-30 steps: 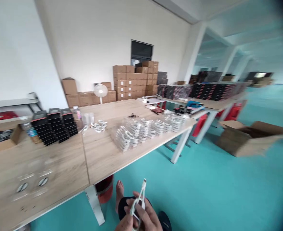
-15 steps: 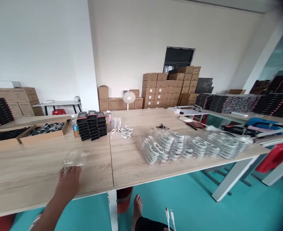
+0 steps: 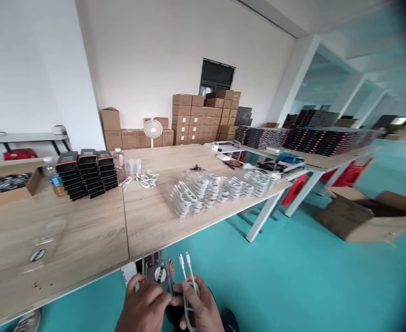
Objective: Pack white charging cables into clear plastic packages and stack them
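At the bottom centre, my right hand (image 3: 201, 304) grips a coiled white cable (image 3: 189, 288), its two plug ends pointing up. Beside it on the left, my left hand (image 3: 145, 299) has its fingers bent around a clear plastic package (image 3: 154, 272) that bears a round black-and-white label. The two hands are close together in front of the table edge. Another clear package (image 3: 44, 251) with a similar round label lies on the left part of the table. Rows of bagged white cables (image 3: 220, 189) stand to the right, and a few loose cables (image 3: 145, 180) lie behind.
Stacks of black boxes (image 3: 87, 175) stand at the left beside a bottle (image 3: 55, 177) and an open carton (image 3: 9, 186). A white fan (image 3: 153, 130) and piled cartons (image 3: 203, 120) are behind the table (image 3: 154, 226). A large open carton (image 3: 365, 216) sits on the floor at right.
My left hand has left the tabletop and now holds a clear package near my right hand. The coiled cable has risen into fuller view. The view has turned to the right.
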### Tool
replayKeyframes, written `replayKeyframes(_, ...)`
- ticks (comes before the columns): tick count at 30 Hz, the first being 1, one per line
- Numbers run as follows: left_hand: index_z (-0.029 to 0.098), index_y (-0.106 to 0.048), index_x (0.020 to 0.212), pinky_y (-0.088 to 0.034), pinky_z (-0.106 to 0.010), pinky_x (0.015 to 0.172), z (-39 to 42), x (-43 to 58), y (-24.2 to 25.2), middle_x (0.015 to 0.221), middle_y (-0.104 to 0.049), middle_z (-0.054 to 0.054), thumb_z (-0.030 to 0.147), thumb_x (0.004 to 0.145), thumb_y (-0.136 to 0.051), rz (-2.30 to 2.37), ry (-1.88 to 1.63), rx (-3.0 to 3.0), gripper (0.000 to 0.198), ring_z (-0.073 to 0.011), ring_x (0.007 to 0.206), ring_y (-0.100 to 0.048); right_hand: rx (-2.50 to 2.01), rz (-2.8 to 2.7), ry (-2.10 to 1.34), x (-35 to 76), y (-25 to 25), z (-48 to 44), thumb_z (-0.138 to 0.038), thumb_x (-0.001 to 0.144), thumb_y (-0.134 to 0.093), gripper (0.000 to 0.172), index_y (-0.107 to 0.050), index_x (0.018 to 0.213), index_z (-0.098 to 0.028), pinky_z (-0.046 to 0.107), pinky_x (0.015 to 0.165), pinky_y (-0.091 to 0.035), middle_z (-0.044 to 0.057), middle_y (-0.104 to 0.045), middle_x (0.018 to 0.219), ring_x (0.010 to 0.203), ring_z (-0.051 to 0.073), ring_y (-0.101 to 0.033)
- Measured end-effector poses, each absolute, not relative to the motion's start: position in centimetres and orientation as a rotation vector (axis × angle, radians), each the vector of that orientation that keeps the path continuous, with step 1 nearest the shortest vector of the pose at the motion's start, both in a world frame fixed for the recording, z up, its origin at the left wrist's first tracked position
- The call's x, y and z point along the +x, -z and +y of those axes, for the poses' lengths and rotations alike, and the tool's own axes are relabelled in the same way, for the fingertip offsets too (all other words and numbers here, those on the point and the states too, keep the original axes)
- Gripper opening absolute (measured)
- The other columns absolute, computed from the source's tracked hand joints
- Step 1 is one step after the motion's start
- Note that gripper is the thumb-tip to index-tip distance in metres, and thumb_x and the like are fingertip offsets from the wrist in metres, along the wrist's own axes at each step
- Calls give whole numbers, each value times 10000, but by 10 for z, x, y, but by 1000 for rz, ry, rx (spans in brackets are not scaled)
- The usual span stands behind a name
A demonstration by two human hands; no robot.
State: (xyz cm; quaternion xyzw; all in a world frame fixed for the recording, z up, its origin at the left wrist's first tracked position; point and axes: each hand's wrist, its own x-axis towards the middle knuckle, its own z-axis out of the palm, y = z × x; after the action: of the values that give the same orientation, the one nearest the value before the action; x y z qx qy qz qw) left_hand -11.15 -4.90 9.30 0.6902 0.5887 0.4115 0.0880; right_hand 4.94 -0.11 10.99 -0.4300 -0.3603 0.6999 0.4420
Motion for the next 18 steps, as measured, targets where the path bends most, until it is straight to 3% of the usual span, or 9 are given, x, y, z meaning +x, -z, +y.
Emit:
replayKeyframes(2,383,-783,793,-282,-496,1035,-53,-84,-84,685,-676,-51,191,868,-598,1661,-1242,1930,277,-271,707,-607,-1063,-1019,-1705,49,-113,0,-595,634,-840,524,-549,846,-215,186,356,-354,-95,-557,558,384,53,-426)
replayKeyframes(4,379,-790,762,-247,-527,1090,-57,-70,-83,730,-698,-62,231,845,-662,1569,-1269,1821,213,-282,753,-620,-1074,-1098,-1652,54,-113,-1,-577,658,-830,501,-527,825,-214,182,365,-335,-119,-499,522,376,35,-366)
replayKeyframes(6,372,-805,896,-215,-557,1149,-58,-69,-91,1024,-737,-103,277,758,-770,1512,-1422,1679,172,-371,1051,-619,-1132,-1138,-1572,63,-113,-2,-573,697,-798,470,-513,817,-219,182,367,-321,-121,-490,521,382,37,-358)
replayKeyframes(7,369,-784,1037,-206,-567,1175,-57,-72,-97,1233,-689,-112,306,716,-810,1513,-1519,1567,328,-417,1244,-532,-1175,-1163,-1538,68,-114,-4,-574,712,-782,457,-508,814,-223,185,362,-311,-121,-486,516,376,38,-351)
replayKeyframes(9,374,-627,1328,-247,-577,1196,-51,-79,-110,1540,-474,-86,388,727,-805,1525,-1626,1223,628,-429,1465,-317,-1250,-1225,-1488,75,-116,-8,-578,731,-758,440,-501,812,-229,193,358,-304,-121,-480,510,368,46,-351)
replayKeyframes(11,408,-385,1502,-378,-573,1152,-41,-87,-118,1629,-353,-65,436,818,-728,1385,-1509,842,765,-386,1468,-363,-1282,-1290,-1477,80,-117,-12,-582,752,-736,426,-499,818,-234,201,373,-323,-120,-468,511,381,57,-365)
replayKeyframes(14,413,-161,1572,-545,-543,1028,-27,-90,-116,1568,-448,-104,411,854,-711,1044,-1338,502,905,-335,1281,-603,-1297,-1350,-1511,85,-113,-16,-641,803,-649,431,-513,859,-235,219,403,-349,-108,-476,519,407,79,-384)
replayKeyframes(16,431,-102,1580,-571,-533,1012,-22,-88,-107,1479,-547,-94,377,841,-737,988,-1364,437,976,-308,1187,-674,-1360,-1339,-1478,91,-108,-15,-707,815,-575,481,-531,880,-232,240,443,-376,-80,-519,550,450,104,-431)
replayKeyframes(18,454,-159,1572,-571,-516,1024,-22,-85,-96,1436,-587,-71,394,830,-753,1038,-1400,449,952,-300,1183,-680,-1447,-1322,-1349,100,-103,-14,-742,804,-545,516,-548,856,-229,252,495,-381,-70,-506,570,505,116,-444)
